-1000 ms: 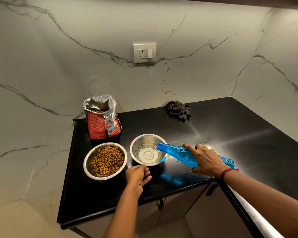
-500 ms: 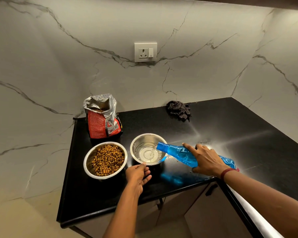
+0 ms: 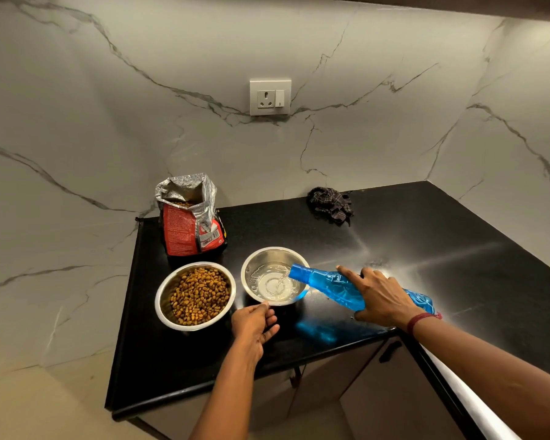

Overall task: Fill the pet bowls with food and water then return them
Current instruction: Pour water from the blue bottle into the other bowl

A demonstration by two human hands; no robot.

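Little has moved: the right hand (image 3: 381, 296) still grips the tilted blue bottle (image 3: 334, 285) pouring into the steel water bowl (image 3: 251, 265), its near rim pinched by the left hand (image 3: 254, 322); the kibble bowl (image 3: 162, 300) beside it is full, and returning both remains.

The black polished counter (image 3: 426, 242) occupies a corner. White marble-pattern walls (image 3: 108, 122) with grey veining rise behind it and on both of its sides. A white socket plate (image 3: 270, 97) is mounted on the wall behind the counter. Below the counter are brown cabinet doors (image 3: 394, 401) with a dark handle (image 3: 390, 351). Beige floor (image 3: 29, 408) lies left of the counter. Light glare streaks the counter's right half.
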